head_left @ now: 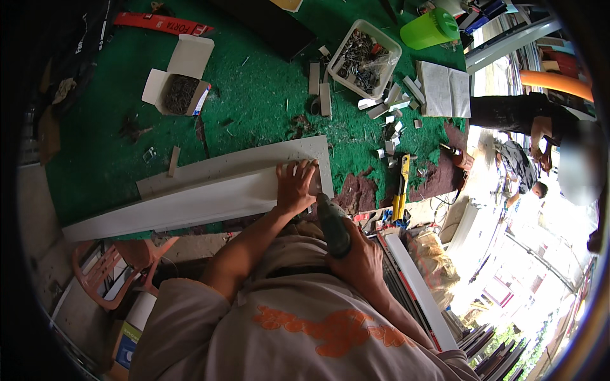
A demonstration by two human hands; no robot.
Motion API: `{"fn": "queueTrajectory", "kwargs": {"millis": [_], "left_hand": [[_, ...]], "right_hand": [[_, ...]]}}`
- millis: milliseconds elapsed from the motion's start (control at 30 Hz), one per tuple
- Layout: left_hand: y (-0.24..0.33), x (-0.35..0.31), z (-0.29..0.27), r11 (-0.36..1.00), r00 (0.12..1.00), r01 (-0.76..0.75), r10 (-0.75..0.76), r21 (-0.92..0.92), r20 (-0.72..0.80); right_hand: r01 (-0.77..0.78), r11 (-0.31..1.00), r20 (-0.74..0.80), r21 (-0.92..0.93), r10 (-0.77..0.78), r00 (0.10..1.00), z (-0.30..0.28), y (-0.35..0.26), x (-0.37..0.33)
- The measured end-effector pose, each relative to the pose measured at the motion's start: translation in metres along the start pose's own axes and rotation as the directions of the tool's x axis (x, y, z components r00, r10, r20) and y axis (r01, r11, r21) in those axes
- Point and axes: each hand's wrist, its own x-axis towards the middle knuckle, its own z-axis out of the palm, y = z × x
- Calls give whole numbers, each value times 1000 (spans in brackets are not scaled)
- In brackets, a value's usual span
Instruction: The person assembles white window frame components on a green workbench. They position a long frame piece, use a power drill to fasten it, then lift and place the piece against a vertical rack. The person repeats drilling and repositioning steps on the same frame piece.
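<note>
A long white profile (190, 202) lies along the near edge of the green-covered workbench, over a flat greyish-white strip (248, 159). At the profile's right end my left hand (295, 188) grips it, fingers curled over the top. Beside those fingertips sits a small grey plate (316, 182), partly hidden by the hand. My right hand (364, 255) is wrapped round the handle of a dark green power drill (333, 227). The drill's front points away from me at the profile's end, close to the left fingers. Whether its tip touches cannot be made out.
On the workbench (254, 101) are an opened carton of screws (181, 94), a white tub of hardware (346, 79), cut metal pieces (391, 130), a yellow cutter (401, 188) and a green jug (429, 30). A pink plastic chair (105, 279) stands below left. People (521, 162) are at the right.
</note>
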Motion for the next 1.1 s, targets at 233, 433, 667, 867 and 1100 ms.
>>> {"fn": "queueTrajectory", "kwargs": {"millis": [233,433,667,867,1100], "left_hand": [[0,1,-1,999,1000,-8,8,49,-10],[1,1,0,998,1000,-10,10,58,5],[-2,1,2,998,1000,-11,10,59,25],[-1,1,2,997,1000,-16,14,70,26],[-1,1,2,998,999,-30,31,55,-15]], "right_hand": [[16,1000,-11,3,-16,1000,3,0,1],[20,997,-9,-75,-21,1000,8,2,0],[46,989,5,-143,-45,999,11,2,-1],[70,986,-20,-149,-74,997,12,1,-5],[123,982,-18,-142,-127,992,12,4,-5]]}}
